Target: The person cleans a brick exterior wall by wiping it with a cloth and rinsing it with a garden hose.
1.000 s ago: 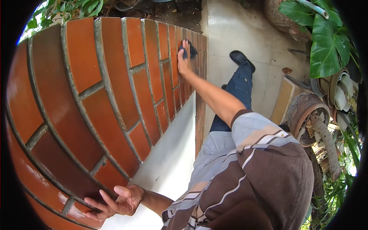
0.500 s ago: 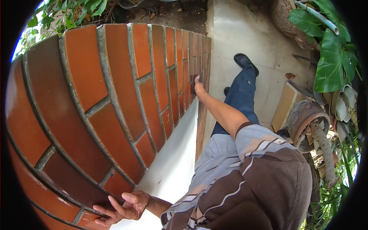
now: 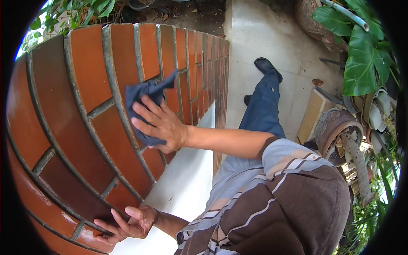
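A dark blue cloth (image 3: 144,95) is bunched beneath my right hand (image 3: 159,123), whose fingers spread over it and press it to the face of the red-brown brick wall (image 3: 104,136). One twisted corner of the cloth sticks out above the fingers. Lower down, at the bottom left, my left hand (image 3: 129,225) is empty, its fingers apart and their tips at the bricks. Grey mortar joints run between the glossy bricks.
A white surface (image 3: 187,178) lies beside the wall. Pale floor tiles (image 3: 250,34) are under my shoes. At the right stand a clay pot (image 3: 335,127), a block (image 3: 314,114) and large green leaves (image 3: 365,63). Foliage hangs at the top left.
My right hand has come from the wall's far end to its nearer middle part, and the cloth now shows fully. My left hand has shifted slightly left and down.
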Available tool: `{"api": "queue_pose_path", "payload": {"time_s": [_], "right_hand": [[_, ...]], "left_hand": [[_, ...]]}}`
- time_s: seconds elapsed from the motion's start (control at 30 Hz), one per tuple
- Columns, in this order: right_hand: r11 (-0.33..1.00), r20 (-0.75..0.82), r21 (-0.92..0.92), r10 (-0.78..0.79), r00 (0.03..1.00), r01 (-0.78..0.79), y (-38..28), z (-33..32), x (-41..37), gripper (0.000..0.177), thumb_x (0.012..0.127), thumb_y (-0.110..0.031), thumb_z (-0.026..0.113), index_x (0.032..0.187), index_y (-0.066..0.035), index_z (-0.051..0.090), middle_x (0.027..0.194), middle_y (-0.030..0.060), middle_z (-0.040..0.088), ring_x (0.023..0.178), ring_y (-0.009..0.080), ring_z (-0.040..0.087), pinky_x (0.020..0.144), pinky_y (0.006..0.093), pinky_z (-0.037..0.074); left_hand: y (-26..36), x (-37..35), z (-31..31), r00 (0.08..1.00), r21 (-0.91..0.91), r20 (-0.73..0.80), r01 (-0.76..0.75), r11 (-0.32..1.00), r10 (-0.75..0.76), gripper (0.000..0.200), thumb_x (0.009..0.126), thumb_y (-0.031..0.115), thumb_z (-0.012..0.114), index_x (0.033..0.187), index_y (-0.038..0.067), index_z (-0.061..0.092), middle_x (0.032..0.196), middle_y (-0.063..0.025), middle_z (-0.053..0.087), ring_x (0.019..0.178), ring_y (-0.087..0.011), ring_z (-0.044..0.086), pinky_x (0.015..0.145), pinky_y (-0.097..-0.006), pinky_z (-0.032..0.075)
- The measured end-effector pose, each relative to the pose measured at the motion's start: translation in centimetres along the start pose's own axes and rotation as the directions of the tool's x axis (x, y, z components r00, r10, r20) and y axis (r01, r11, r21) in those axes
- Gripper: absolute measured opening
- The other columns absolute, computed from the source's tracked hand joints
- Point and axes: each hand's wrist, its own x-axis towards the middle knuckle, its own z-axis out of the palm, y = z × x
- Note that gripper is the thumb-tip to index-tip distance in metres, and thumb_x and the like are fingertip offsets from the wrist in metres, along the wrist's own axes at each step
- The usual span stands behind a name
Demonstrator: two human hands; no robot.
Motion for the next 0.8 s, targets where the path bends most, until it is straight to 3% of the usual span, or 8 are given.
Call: {"api": "queue_pose_path", "payload": {"time_s": [0.1,0.17,0.3,0.37,0.47,0.57,0.7,0.8], "right_hand": [[0.992,0.087,-0.108,0.074,0.993,-0.065,3.9,-0.1,-8.5,0.078,0.084,-0.036,0.059,0.151,-0.017,0.023,0.157,0.0139,0.015,0.146,0.0362,0.009,0.111,0.0634,0.009],[0.928,-0.048,-0.095,0.358,0.932,-0.361,7.1,-0.8,-13.0,0.071,0.092,-0.042,0.045,0.152,-0.015,0.017,0.158,0.0129,0.010,0.146,0.0356,0.004,0.113,0.0605,0.005],[0.154,-0.202,0.161,0.972,0.121,-0.975,15.2,-1.7,-13.4,0.078,0.094,-0.064,0.015,0.153,-0.013,0.006,0.159,0.0116,0.000,0.146,0.0322,-0.002,0.114,0.0570,0.004],[0.157,-0.246,0.290,0.966,0.085,-0.944,17.4,-3.1,-8.2,0.077,0.095,-0.063,0.017,0.152,-0.010,0.013,0.158,0.0161,0.005,0.146,0.0341,0.000,0.114,0.0565,0.003],[0.700,-0.449,0.213,0.690,0.568,-0.682,12.0,-3.7,2.6,0.063,0.100,-0.048,0.026,0.148,-0.007,0.026,0.156,0.0190,0.014,0.145,0.0358,0.008,0.113,0.0571,0.003],[0.974,-0.266,-0.004,0.216,0.939,-0.225,0.7,-3.2,8.4,0.059,0.098,-0.038,0.038,0.148,-0.009,0.027,0.156,0.0195,0.014,0.145,0.0390,0.006,0.111,0.0621,0.003],[0.997,0.075,0.041,-0.068,0.995,0.065,-4.7,-0.3,3.1,0.078,0.084,-0.035,0.061,0.149,-0.010,0.025,0.156,0.0214,0.012,0.144,0.0405,0.009,0.111,0.0640,0.005],[1.000,0.113,-0.010,0.012,0.993,-0.011,-1.7,1.5,-8.2,0.085,0.081,-0.032,0.065,0.149,-0.007,0.022,0.156,0.0228,0.010,0.145,0.0403,0.005,0.111,0.0643,0.004]], "left_hand": [[0.3,0.1,-0.1,1.000,0.026,0.003,0.024,0.999,-0.024,0.021,0.080,0.020,0.061,0.091,0.005,0.072,0.123,-0.0182,0.062,0.137,-0.0389,0.028,0.109,-0.0591,0.021],[0.4,-0.2,-0.5,0.998,0.071,0.024,0.049,0.996,-0.050,0.021,0.080,0.021,0.061,0.092,0.008,0.072,0.124,-0.0146,0.062,0.137,-0.0381,0.028,0.109,-0.0598,0.020],[0.2,-0.4,-0.5,0.998,0.097,0.020,0.060,0.994,-0.062,0.020,0.081,0.022,0.061,0.091,0.009,0.073,0.125,-0.0119,0.062,0.137,-0.0376,0.029,0.109,-0.0601,0.018],[0.4,-0.5,-0.6,0.997,0.112,0.016,0.072,0.991,-0.074,0.020,0.080,0.022,0.061,0.090,0.010,0.073,0.125,-0.0117,0.062,0.137,-0.0375,0.029,0.109,-0.0602,0.018],[0.6,-0.6,-0.4,0.996,0.116,0.006,0.086,0.989,-0.087,0.020,0.079,0.022,0.061,0.090,0.010,0.073,0.125,-0.0113,0.062,0.136,-0.0368,0.030,0.109,-0.0597,0.018],[0.6,-0.6,-0.4,0.996,0.095,-0.009,0.091,0.991,-0.091,0.020,0.078,0.021,0.062,0.091,0.011,0.073,0.125,-0.0108,0.062,0.137,-0.0357,0.030,0.110,-0.0597,0.016],[0.7,-0.4,-0.4,0.995,0.069,-0.025,0.094,0.993,-0.092,0.019,0.078,0.022,0.062,0.091,0.013,0.073,0.125,-0.0100,0.062,0.137,-0.0358,0.031,0.111,-0.0608,0.011],[0.8,-0.5,-0.3,0.995,0.117,-0.021,0.101,0.988,-0.099,0.018,0.079,0.024,0.061,0.089,0.014,0.073,0.125,-0.0090,0.062,0.136,-0.0357,0.032,0.112,-0.0612,0.008]]}}
